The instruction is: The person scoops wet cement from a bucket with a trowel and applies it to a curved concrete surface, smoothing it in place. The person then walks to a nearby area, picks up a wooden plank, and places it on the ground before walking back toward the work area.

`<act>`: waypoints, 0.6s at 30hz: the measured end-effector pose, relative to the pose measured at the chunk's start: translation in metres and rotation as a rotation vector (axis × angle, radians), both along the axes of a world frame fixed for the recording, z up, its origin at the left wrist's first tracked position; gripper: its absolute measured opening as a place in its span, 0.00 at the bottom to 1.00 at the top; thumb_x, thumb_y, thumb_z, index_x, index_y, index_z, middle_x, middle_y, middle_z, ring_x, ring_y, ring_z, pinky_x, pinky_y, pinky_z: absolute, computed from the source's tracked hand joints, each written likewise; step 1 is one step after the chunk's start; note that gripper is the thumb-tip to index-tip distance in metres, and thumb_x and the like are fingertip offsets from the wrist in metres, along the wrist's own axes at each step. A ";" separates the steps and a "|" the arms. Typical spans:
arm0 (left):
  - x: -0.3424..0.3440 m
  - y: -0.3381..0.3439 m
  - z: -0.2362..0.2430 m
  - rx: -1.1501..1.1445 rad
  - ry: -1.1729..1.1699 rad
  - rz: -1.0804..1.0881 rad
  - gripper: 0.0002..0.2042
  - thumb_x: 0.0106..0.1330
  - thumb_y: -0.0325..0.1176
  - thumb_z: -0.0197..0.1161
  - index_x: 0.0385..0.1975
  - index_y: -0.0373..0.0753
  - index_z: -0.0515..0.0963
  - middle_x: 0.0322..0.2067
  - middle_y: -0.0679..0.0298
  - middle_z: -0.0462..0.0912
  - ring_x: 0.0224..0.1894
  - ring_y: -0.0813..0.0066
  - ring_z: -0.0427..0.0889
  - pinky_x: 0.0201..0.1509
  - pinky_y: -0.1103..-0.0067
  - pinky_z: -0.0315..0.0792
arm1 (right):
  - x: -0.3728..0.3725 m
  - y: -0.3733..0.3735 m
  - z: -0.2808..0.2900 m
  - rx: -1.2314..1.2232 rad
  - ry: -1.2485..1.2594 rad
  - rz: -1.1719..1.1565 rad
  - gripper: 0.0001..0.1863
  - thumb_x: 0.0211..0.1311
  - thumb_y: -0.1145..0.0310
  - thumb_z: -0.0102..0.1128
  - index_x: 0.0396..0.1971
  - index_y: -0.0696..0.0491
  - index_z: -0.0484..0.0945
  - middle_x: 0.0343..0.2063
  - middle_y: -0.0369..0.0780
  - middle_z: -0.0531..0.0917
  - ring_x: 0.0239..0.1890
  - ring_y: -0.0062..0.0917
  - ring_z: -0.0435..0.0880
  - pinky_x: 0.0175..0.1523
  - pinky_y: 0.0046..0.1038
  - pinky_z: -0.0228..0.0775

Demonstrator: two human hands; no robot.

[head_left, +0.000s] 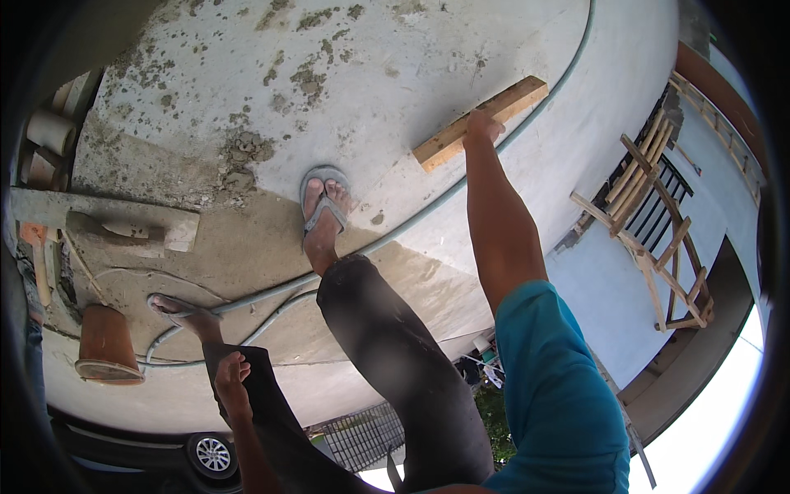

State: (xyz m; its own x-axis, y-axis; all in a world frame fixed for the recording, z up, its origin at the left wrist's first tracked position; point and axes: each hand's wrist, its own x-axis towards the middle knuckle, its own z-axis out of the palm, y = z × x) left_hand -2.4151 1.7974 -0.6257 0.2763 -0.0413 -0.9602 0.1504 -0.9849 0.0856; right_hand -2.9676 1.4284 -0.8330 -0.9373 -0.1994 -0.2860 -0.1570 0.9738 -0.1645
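Note:
My right hand [483, 128] is closed around a short wooden plank [522, 96] and holds it against or just above the pale concrete surface. The plank slants, its farther end toward the upper right. My left hand [234, 383] hangs beside my left leg with nothing in it, its fingers loosely bent and apart. Left of my feet lies a long grey plastering float [177, 228] with a cement-caked handle. My sandalled right foot [323, 207] stands near the edge of the wet, sandy patch.
A green hose [403, 221] curves across the floor past my feet. At the left are a brown bucket [109, 339] and an orange-headed tool [34, 239]. Mortar crumbs [247, 152] dot the concrete. Wooden scaffolding [658, 247] stands at right; a dark car [148, 453] sits lower left.

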 end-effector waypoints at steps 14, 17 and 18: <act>-0.017 -0.003 -0.009 -0.007 0.035 0.052 0.14 0.70 0.41 0.59 0.42 0.34 0.79 0.35 0.61 0.82 0.35 0.76 0.81 0.42 0.79 0.77 | 0.194 -0.109 0.005 -0.057 0.269 1.074 0.34 0.59 0.65 0.60 0.65 0.42 0.57 0.51 0.35 0.75 0.55 0.31 0.73 0.49 0.44 0.70; -0.016 -0.017 -0.011 -0.044 0.035 0.078 0.14 0.70 0.40 0.58 0.42 0.34 0.79 0.35 0.60 0.82 0.35 0.76 0.81 0.43 0.79 0.77 | 0.214 -0.072 0.010 0.013 0.118 1.237 0.36 0.60 0.64 0.60 0.67 0.40 0.55 0.54 0.34 0.74 0.55 0.30 0.73 0.53 0.44 0.70; -0.014 -0.021 -0.011 -0.058 0.030 0.084 0.14 0.70 0.40 0.58 0.42 0.34 0.79 0.35 0.60 0.82 0.35 0.76 0.81 0.43 0.79 0.77 | 0.219 -0.064 0.017 0.013 0.042 1.280 0.37 0.60 0.64 0.61 0.67 0.40 0.55 0.54 0.35 0.74 0.55 0.31 0.74 0.54 0.44 0.70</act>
State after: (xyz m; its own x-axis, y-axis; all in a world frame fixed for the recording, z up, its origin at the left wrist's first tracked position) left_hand -2.4291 1.7762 -0.6367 0.2522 -0.0751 -0.9648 0.2355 -0.9622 0.1364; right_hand -2.7482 1.3645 -0.8160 -0.0887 -0.9587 -0.2702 -0.9835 0.1272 -0.1284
